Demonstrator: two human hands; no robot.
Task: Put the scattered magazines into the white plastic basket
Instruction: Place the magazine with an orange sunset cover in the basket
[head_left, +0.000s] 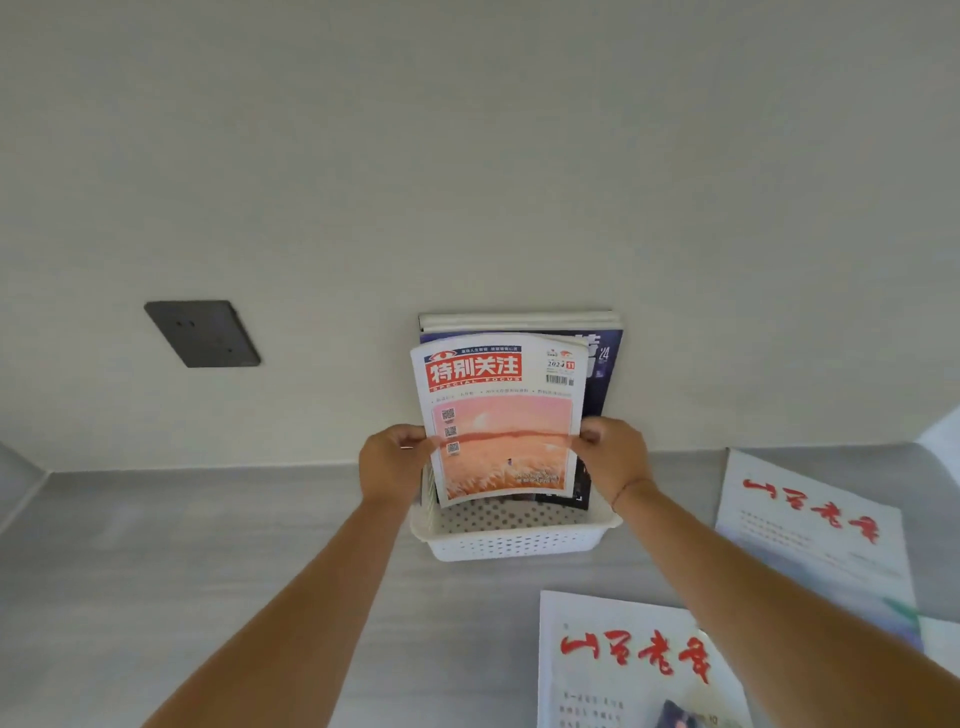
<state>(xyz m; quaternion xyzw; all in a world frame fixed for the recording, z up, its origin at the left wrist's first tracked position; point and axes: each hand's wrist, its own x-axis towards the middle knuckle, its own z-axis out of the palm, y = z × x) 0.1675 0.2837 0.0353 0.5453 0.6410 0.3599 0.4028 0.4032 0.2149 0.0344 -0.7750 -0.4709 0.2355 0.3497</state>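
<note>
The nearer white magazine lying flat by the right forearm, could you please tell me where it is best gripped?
Probably its left long edge, approached from the left: the nearer white magazine lies flat on the grey counter, that edge is unobstructed, and the right forearm crosses its far corner.

soft, even daylight — faint shadows, no glare; wide-angle bending at edges, slight blur in corners.

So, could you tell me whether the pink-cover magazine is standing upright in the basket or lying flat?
Upright. The pink-cover magazine stands on end in the white basket, cover facing the camera, gripped at its sides by the left hand and right hand.
</note>
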